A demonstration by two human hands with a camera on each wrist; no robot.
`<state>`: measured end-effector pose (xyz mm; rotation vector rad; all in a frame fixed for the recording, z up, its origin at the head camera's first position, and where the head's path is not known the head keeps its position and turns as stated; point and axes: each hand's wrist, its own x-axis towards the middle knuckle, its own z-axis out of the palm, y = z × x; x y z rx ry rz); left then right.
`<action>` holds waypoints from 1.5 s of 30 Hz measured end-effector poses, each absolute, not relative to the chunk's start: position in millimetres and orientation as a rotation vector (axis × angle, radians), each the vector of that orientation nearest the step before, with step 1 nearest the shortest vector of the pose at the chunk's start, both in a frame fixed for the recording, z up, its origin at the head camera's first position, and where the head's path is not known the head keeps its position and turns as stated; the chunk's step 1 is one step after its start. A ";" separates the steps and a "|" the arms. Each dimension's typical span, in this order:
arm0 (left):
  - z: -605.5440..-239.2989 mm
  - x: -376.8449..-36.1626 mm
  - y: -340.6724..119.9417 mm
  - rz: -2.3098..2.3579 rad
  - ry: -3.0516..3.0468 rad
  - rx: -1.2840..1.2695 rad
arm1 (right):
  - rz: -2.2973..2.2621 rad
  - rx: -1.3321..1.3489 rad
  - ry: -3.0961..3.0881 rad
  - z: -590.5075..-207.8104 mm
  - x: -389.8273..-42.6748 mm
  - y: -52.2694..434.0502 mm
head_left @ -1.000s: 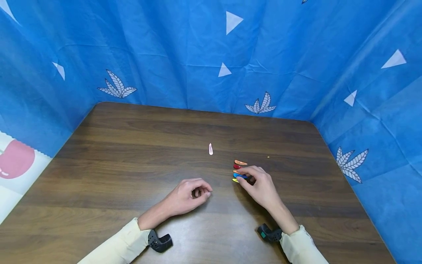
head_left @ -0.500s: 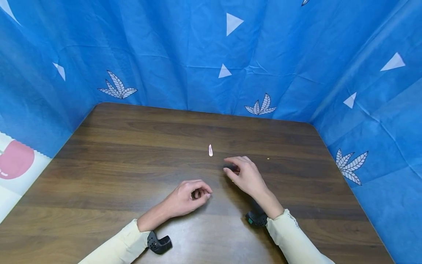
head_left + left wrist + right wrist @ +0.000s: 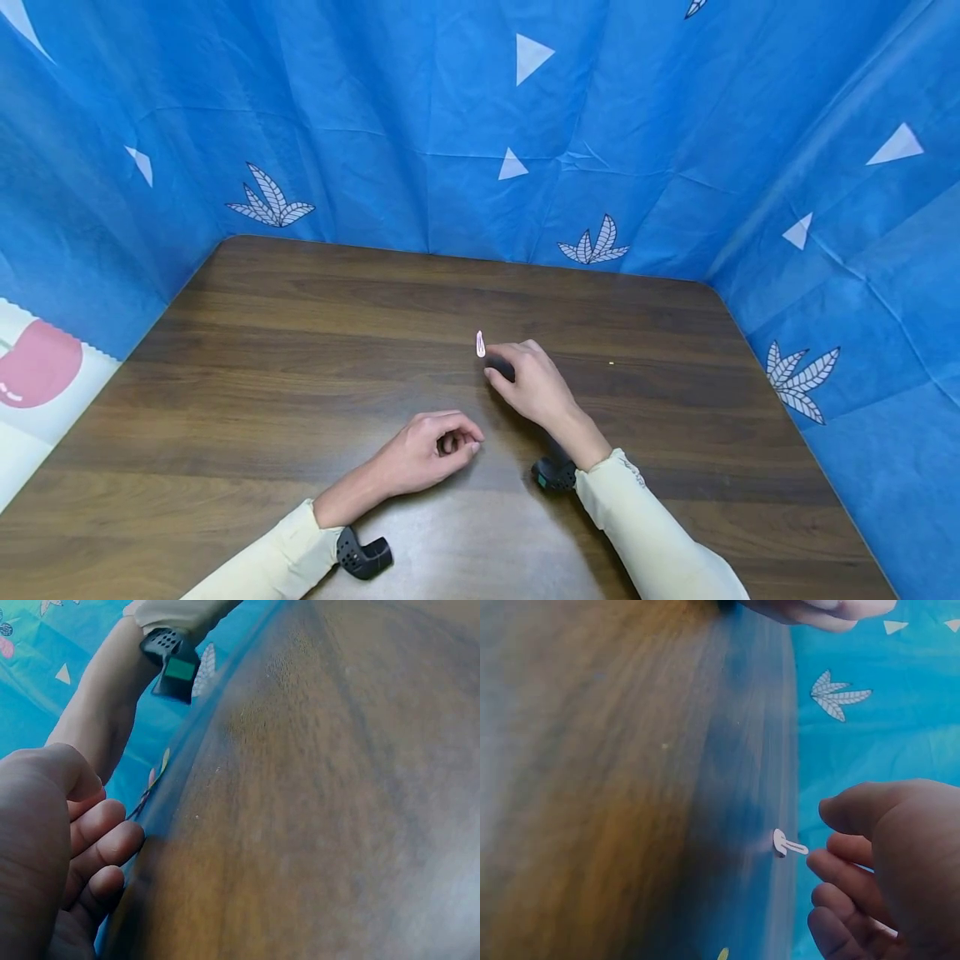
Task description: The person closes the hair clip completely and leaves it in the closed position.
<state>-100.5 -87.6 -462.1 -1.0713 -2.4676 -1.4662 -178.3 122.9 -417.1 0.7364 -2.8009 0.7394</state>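
Hairclip [image 3: 480,343] (white) beside right hand's [image 3: 528,385] curled fingers.

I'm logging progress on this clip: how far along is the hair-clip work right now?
Done: nothing on the table shows a finished step. In hand: the right hand reaches close beside the white clip, which lies flat, not yet gripped. The left hand rests loosely curled, holding nothing. Left: picking up the clip. Other clips are hidden here.

Brown wooden table [image 3: 300,350]; blue patterned cloth backdrop [image 3: 420,117]; tiny yellow speck [image 3: 611,363]
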 end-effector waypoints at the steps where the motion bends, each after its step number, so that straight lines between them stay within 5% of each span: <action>1: -462.2 -100.6 -87.6 -1.465 -2.467 -1.072 | 0.727 0.735 -2.807 -416.7 -179.6 121.3; 45: -461.3 -100.3 -88.3 -1.476 -2.452 -1.073 | 0.503 0.734 -2.849 -426.9 -183.6 105.8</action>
